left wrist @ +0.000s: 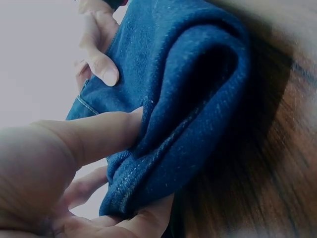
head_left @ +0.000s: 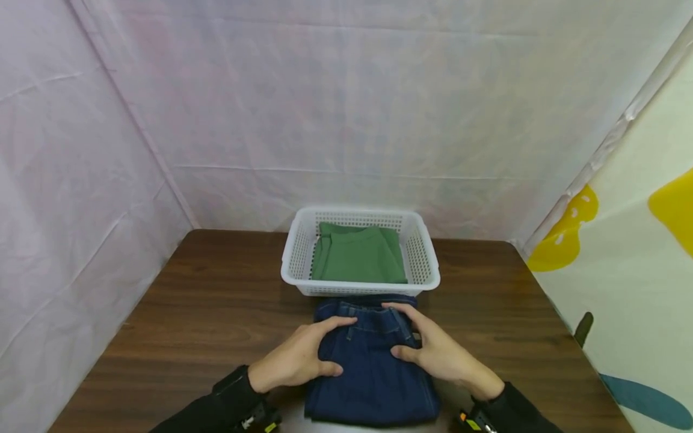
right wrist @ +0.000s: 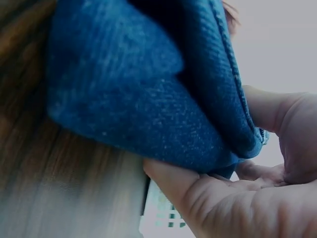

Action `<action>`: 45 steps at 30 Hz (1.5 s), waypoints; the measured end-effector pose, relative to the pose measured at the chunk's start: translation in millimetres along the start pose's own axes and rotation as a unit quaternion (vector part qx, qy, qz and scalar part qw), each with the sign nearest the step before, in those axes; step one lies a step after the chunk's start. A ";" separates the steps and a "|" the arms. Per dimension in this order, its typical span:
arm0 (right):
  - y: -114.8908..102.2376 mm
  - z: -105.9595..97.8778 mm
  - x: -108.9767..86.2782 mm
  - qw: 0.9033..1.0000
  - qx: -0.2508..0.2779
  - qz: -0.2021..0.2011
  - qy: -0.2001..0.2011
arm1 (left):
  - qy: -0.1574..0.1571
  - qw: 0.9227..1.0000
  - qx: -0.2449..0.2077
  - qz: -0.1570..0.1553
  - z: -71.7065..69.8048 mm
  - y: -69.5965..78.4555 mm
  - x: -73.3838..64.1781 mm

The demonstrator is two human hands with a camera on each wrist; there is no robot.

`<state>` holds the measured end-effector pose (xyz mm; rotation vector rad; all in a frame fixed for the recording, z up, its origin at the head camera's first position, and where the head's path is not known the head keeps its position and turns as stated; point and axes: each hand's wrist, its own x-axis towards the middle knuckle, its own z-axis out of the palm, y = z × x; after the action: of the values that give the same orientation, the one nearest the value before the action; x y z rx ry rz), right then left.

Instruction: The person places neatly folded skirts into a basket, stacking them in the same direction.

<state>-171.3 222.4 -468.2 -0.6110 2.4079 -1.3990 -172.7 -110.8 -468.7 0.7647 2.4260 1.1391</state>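
Observation:
A folded pair of dark blue jeans (head_left: 373,376) lies at the front of the table, waistband toward the basket. My left hand (head_left: 295,358) grips its left side; the left wrist view shows the thumb (left wrist: 106,131) pressed on the upper layers and fingers tucked under the fold. On the opposite side my right hand (head_left: 441,352) holds the jeans likewise. In the right wrist view one right finger (right wrist: 171,178) reaches under the denim (right wrist: 133,114). Index fingers of both hands stretch over the waistband in the head view. Some fingertips are hidden by the cloth.
Just beyond the jeans stands a white perforated basket (head_left: 360,288), with a folded green garment (head_left: 363,258) inside. The brown wooden table (head_left: 216,300) extends to both sides. White fabric walls (head_left: 346,120) enclose the back and left; a patterned sheet (head_left: 622,288) hangs at right.

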 end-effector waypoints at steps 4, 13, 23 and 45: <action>-8.7 -1.9 -8.9 1.000 -0.006 -0.001 0.009 | 0.003 1.000 -0.003 0.016 -3.6 5.2 -6.4; -30.1 -10.3 -23.9 0.999 0.030 -0.024 0.008 | 0.013 0.999 -0.018 0.043 -14.0 18.8 -17.0; -51.1 -24.9 -24.9 0.998 0.020 -0.064 0.018 | 0.022 0.997 0.005 0.078 -34.9 39.8 -26.5; -66.1 -62.1 28.4 0.992 -0.066 -0.042 0.100 | 0.098 0.991 0.032 0.089 -77.2 44.4 12.2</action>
<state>-209.6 225.9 -381.3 -0.6380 2.6794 -1.4032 -208.3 -125.7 -387.5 0.9473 2.6090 1.2612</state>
